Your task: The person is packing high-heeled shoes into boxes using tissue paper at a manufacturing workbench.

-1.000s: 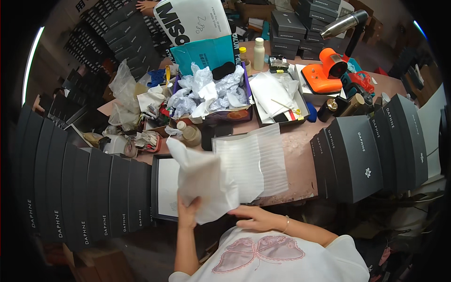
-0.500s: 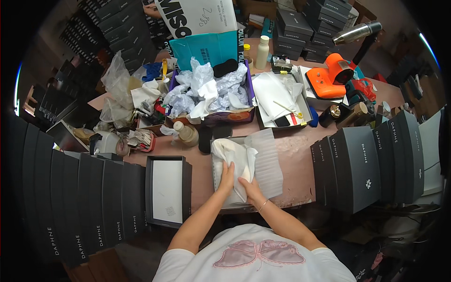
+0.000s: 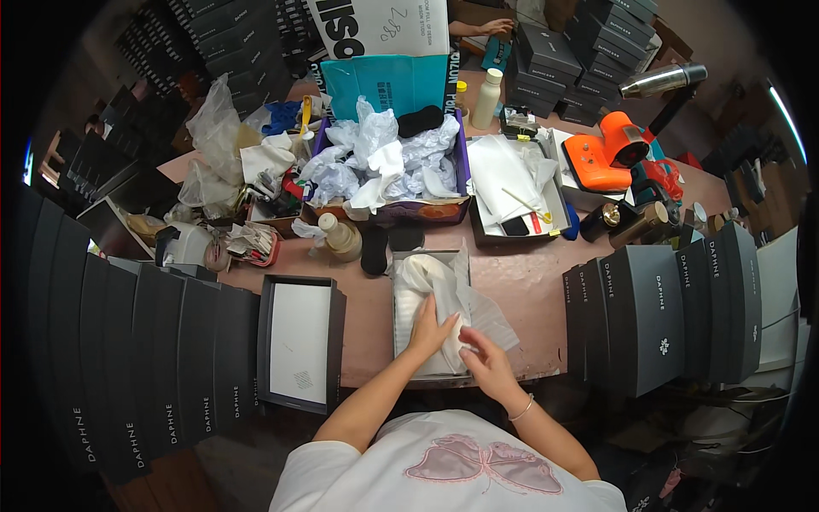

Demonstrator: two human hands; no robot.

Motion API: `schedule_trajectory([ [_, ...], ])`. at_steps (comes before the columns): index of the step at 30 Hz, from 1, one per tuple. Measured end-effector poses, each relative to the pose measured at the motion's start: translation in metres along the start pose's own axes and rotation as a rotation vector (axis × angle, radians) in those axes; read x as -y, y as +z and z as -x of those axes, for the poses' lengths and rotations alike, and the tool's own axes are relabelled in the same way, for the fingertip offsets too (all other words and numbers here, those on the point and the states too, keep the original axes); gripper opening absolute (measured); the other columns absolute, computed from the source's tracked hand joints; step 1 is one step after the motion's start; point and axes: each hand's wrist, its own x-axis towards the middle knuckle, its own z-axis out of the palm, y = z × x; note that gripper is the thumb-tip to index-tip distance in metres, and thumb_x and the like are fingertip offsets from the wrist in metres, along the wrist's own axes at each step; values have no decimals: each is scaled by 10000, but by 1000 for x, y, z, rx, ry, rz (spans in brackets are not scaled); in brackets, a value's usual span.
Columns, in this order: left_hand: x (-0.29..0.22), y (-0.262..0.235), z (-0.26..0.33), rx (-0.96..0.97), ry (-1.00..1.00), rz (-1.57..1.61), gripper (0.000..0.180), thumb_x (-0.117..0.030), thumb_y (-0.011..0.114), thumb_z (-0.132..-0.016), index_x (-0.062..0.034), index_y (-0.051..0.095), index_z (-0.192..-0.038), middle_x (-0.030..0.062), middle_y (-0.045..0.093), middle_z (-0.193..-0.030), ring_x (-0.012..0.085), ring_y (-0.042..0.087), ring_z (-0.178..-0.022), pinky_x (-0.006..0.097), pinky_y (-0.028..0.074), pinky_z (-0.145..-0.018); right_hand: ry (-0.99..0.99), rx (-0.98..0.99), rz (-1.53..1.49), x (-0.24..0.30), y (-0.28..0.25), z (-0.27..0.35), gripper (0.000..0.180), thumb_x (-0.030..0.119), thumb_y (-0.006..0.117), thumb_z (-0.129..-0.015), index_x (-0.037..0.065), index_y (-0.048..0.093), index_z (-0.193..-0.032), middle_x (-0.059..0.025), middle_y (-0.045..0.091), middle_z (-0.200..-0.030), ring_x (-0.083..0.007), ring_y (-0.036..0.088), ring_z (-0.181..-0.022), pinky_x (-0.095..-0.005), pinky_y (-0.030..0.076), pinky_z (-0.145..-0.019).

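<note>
An open shoebox (image 3: 395, 320) lies in front of me at the near table edge, lined with pleated white tissue paper. In it rests a white tissue paper bundle (image 3: 433, 275); what it wraps is hidden. My left hand (image 3: 430, 333) grips the bundle, its fingers along the left side and its thumb spread to the right. Just right of the bundle is my right hand (image 3: 490, 365), fingers apart and slightly curled, holding nothing I can see. A loose translucent flap of tissue (image 3: 492, 322) hangs over the box's right edge.
Left of the box stands another open dark box (image 3: 300, 341) with a white inside. Dark shoeboxes line the left (image 3: 179, 358) and right (image 3: 653, 316). Behind are a bottle (image 3: 341, 239), a purple box of crumpled paper (image 3: 465, 171) and an orange device (image 3: 604, 154). A co-worker's hand (image 3: 495, 27) shows far back.
My right hand has come off the bundle and moved slightly right and down. The tissue's right flap has been drawn partly inward. The whole view has shifted a little.
</note>
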Motion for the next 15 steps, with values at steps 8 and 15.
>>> schedule_trajectory([
  [8, 12, -56, 14, 766, 565, -1105, 260, -152, 568, -795, -83, 659, -1029, 104, 589, -1132, 252, 463, -1221, 584, 197, -1100, -220, -105, 797, -81, 29, -163, 892, 164, 707, -748, -17, 176, -1443, -321, 508, -1206, -430, 525, -1116, -429, 425, -968],
  [15, -2, -39, -4, 945, 527, -1144, 186, -164, 546, -810, -142, 728, -844, 62, 689, -826, 225, 658, -886, 614, 162, -1085, -114, 3, 1220, -62, 32, -172, 885, 104, 709, -701, 123, 230, -1446, -220, 549, -1083, -378, 622, -880, -443, 523, -712],
])
